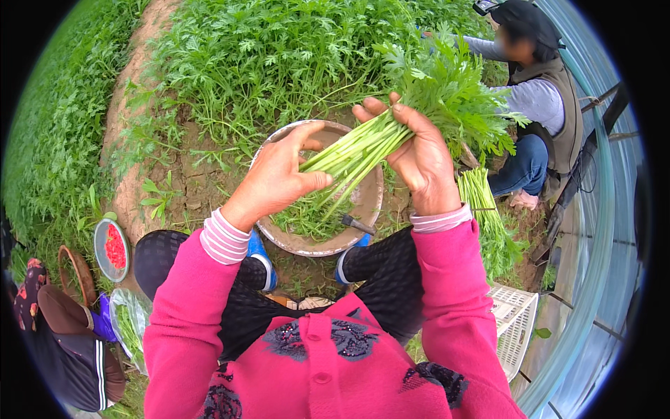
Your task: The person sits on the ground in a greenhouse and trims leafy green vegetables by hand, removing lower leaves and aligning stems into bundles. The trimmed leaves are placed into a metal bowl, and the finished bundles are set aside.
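A bunch of leafy greens, likely garland chrysanthemum (pixel 361 152), lies slantwise between my hands. My right hand (pixel 426 157) holds it where the stems meet the leaves, palm up, fingers partly spread. My left hand (pixel 277 175) is around the cut stem ends, its thumb on the near side. The feathery leaves (pixel 450 84) fan out past my right hand. Below the stems stands a round, mud-stained basin (pixel 378 209) between my feet. Loose trimmings (pixel 314 220) lie in it, and a tool with a dark handle (pixel 358 224) rests across its near right rim.
Bundled greens (pixel 479 209) lie on the ground at right, above a white plastic crate (pixel 515 319). A co-worker (pixel 544 99) crouches beside the plastic sheeting (pixel 602 209). At left are a bowl of red strips (pixel 115 246), a bag of greens (pixel 128 324) and another person (pixel 68 345).
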A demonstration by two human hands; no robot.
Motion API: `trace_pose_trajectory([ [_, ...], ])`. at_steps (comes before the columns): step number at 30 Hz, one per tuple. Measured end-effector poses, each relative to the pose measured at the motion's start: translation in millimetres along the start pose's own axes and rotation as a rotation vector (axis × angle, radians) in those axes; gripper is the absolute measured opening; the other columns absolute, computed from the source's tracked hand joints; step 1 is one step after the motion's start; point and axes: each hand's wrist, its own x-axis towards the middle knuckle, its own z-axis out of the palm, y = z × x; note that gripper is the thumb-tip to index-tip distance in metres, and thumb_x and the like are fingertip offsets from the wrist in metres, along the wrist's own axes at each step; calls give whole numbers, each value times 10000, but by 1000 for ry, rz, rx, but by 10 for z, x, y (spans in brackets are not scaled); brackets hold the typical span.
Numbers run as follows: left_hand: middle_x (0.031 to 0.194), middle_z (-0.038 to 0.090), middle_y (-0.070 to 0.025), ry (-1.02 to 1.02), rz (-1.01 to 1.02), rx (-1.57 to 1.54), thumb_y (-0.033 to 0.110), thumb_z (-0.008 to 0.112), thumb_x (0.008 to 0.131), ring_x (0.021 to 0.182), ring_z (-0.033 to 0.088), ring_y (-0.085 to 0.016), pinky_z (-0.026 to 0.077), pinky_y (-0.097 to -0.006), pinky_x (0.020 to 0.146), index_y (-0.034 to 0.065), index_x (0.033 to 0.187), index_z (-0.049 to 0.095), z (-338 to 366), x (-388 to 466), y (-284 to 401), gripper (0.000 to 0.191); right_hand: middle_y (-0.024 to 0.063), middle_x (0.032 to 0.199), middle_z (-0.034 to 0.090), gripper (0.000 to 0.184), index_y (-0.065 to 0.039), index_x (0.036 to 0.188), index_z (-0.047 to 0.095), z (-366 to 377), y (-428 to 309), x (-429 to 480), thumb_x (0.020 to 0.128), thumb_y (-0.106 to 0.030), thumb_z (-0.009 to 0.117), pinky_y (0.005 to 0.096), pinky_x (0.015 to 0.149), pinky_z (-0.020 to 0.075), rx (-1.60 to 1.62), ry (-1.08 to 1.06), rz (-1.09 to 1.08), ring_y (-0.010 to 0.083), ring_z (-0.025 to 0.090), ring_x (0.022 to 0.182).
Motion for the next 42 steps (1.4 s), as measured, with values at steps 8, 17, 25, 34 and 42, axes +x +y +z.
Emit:
trace_pose_trajectory([
  [8, 1102, 619, -124, 32, -51, -157, 92, 654, 823, 1003, 591, -168, 474, -300, 841, 3, 1264, 493, -107, -10, 55, 478, 250, 1142, 567, 313, -5, 1224, 376, -11, -28, -21, 945, -105, 477, 485, 895, 498, -51, -13, 23, 377, 553, 1100],
  [17, 685, 627, -21, 271, -150, -380, 67, 637, 833, 554, 533, -42, 434, -206, 489, -24, 918, 663, 219, -254, 314, 128, 251, 1152, 565, 262, -22, 1184, 390, 21, -9, 40, 948, -90, 480, 473, 992, 430, 6, 160, -252, 377, 527, 1145],
  [25, 614, 631, -40, 622, -253, -412, 138, 678, 799, 487, 534, -59, 407, -213, 447, -58, 931, 643, 602, -11, 19, 240, 136, 1170, 596, 317, -80, 1222, 418, 93, 333, -50, 938, -151, 540, 415, 991, 426, -170, 3, -349, 267, 533, 1164],
  [34, 560, 606, -15, 673, -204, -232, 105, 653, 783, 482, 512, -40, 401, -224, 454, 4, 764, 665, 639, 24, -88, 104, 120, 1132, 621, 268, -78, 1166, 473, 105, 393, -83, 928, -165, 562, 399, 973, 441, -198, -41, -385, 247, 558, 1134],
  [42, 667, 633, -43, 469, -367, -467, 113, 595, 843, 478, 508, -40, 380, -181, 429, -26, 1006, 606, 573, -105, 4, 215, 108, 1135, 621, 283, -75, 1198, 458, 93, 373, -91, 948, -187, 527, 402, 986, 427, -178, 13, -356, 232, 541, 1153],
])
